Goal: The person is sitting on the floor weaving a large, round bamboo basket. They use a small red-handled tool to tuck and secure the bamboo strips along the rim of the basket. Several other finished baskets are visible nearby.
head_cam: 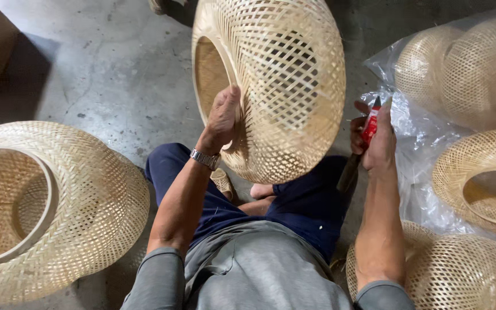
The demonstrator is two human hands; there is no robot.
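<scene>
Over the lap, left hand (222, 117) clamps the round woven bamboo lampshade (271, 86) by its rim, tilting it steady. Right hand (377, 143), grip closed on red-handled cutters (370, 127), waits beside it, finished shades piled near right.

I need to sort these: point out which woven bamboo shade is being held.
The woven shade at top centre: the left hand grips its rim, lifted above the lap. The others rest on the floor or in plastic.

The woven basket (276, 86) runs past the top edge. The red-handled tool (369, 127) is mostly hidden inside the right hand (377, 146), so its kind cannot be told. Baskets in the plastic bag (409, 126) are cut off at the right edge.
</scene>
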